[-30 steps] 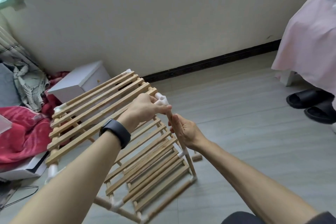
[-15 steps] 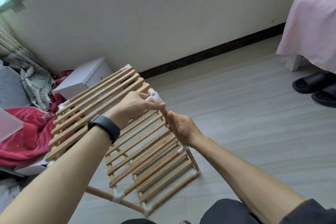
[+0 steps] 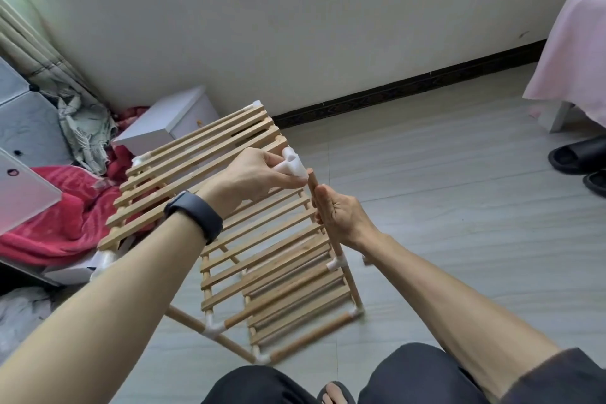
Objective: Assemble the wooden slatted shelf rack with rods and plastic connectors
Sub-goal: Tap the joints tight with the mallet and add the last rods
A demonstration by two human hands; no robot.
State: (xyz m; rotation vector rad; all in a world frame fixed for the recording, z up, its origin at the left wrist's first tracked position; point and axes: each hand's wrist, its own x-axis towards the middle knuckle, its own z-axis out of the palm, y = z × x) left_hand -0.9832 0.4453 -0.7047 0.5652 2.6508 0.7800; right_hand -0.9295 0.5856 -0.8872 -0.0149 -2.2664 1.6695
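The wooden slatted rack (image 3: 203,154) stands tilted on the floor, its lower shelves (image 3: 282,285) joined by rods and white plastic connectors. My left hand (image 3: 252,177) pinches a white plastic connector (image 3: 290,164) at the top slatted panel's near right corner. Just right of it, the top end of an upright wooden rod (image 3: 313,179) stands free beside the connector. My right hand (image 3: 337,216) grips this rod below its tip. The rod runs down to another white connector (image 3: 336,264).
A white box (image 3: 170,125) sits by the wall behind the rack. Red cloth (image 3: 65,216) and clutter lie at the left. A pink bed cover (image 3: 577,43) and black slippers (image 3: 580,157) are at the right. My knees are at the bottom edge.
The connector in my left hand has come off the rod's top end, which now shows bare beside it. The camera has tilted down and nearer.
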